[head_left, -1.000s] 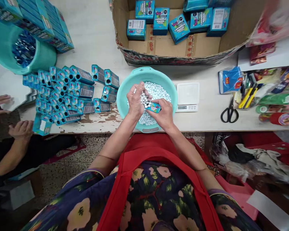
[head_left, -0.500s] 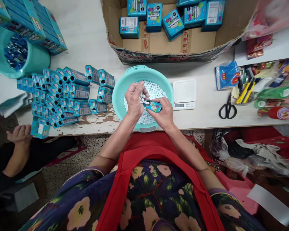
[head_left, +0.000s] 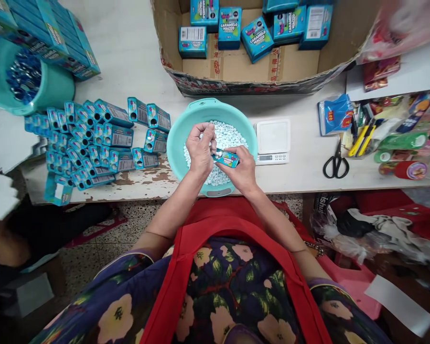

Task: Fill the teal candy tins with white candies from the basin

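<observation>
Over a turquoise basin (head_left: 177, 129) I hold a small blue candy box (head_left: 228, 159) in my right hand (head_left: 244, 171). Its open end points left, with white candies showing at the hole. My left hand (head_left: 200, 148) is cupped at that end, its fingers curled around several white candies. Below both hands, loose white candies (head_left: 229, 134) cover the basin's bottom. To the left stand many blue candy boxes (head_left: 118, 136) in rows, round holes facing me. A white digital scale (head_left: 273, 141) sits just right of the basin.
A cardboard carton (head_left: 243, 86) with blue packs stands behind the basin. At far left are a turquoise bucket (head_left: 59, 91) of blue caps and stacked blue display packs (head_left: 46, 33). Black scissors (head_left: 336, 165) and a yellow cutter (head_left: 361, 140) lie right. A co-worker's arm (head_left: 7, 243) shows at left.
White candies now show at the box's hole, where a dark opening was. My left hand has closed in slightly. At left, the co-worker's hand has moved and white sheets have appeared.
</observation>
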A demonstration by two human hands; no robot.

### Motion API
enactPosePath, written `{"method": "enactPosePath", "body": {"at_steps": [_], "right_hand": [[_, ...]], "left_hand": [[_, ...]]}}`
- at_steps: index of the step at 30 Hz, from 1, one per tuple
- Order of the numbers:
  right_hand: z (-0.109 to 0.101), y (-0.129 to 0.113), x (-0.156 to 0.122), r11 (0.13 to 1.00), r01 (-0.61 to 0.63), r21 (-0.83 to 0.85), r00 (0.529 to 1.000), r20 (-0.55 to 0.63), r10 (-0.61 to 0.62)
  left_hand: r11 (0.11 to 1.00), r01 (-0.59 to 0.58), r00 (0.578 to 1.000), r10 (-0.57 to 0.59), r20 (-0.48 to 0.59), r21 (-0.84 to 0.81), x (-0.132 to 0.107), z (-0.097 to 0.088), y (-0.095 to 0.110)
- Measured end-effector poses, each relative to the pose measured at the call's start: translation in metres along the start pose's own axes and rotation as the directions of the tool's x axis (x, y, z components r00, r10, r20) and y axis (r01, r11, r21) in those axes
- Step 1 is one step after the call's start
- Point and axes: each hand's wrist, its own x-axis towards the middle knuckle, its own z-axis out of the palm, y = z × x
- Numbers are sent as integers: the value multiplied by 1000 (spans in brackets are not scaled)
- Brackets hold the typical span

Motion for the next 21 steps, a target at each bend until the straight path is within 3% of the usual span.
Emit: {"method": "enactPosePath", "body": {"at_steps": [4,9,15,18,21], "right_hand": [[-6,3,-2,991,31,130,999,-20,-28],[0,16,4,959,-78,271,997,19,76],[-4,29,5,815,-239,528,971,123,205],[-14,30,5,777,-266,571,964,164,209],[-22,27,8,792,-282,542,959,185,215]], "left_hand": [[999,37,999,-37,24,-5,-4,6,7],[997,66,996,-64,56,-29,-7,11,14],[981,119,992,-123,-15,-155,13,-17,13],[941,294,948,-309,-71,-164,22,-34,3],[874,446,882,-466,-74,-194,21,-37,2]]}}
